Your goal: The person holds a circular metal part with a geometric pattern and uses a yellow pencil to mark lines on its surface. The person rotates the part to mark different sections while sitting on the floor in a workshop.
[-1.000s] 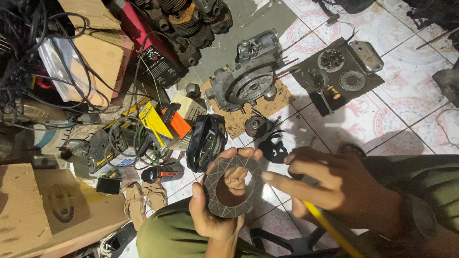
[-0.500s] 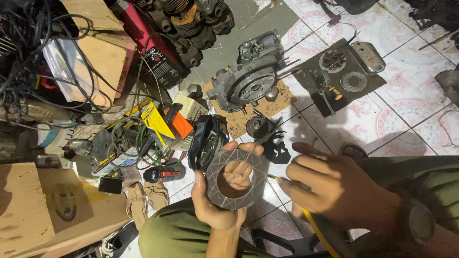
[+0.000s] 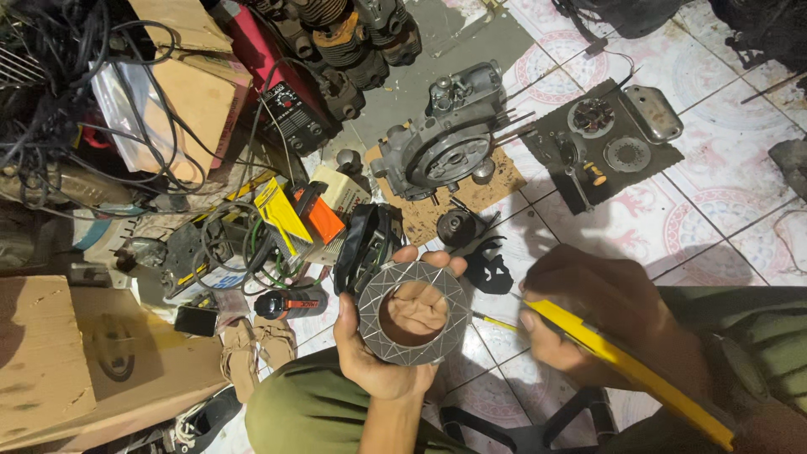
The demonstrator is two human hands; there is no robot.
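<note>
My left hand point(image 3: 382, 357) holds a flat grey ring-shaped disc point(image 3: 414, 312) with fine radial grooves, fingers showing through its centre hole. My right hand point(image 3: 601, 324) grips a long yellow-handled tool point(image 3: 618, 363) whose thin metal tip point(image 3: 492, 320) points at the disc's right edge. Both hands hover over my knees, above a patterned tile floor. Ahead on a cardboard piece sits a grey engine casing point(image 3: 450, 143).
A dark mat point(image 3: 609, 139) with round metal parts lies at right of the casing. Cardboard boxes point(image 3: 181, 88), tangled cables point(image 3: 50, 109), a yellow and orange box point(image 3: 298, 214), a black spray can point(image 3: 290, 303) and sandals point(image 3: 252, 349) crowd the left.
The disc has stayed in my left hand, shifting slightly. My right hand has turned so the yellow tool's tip now points at the disc's edge.
</note>
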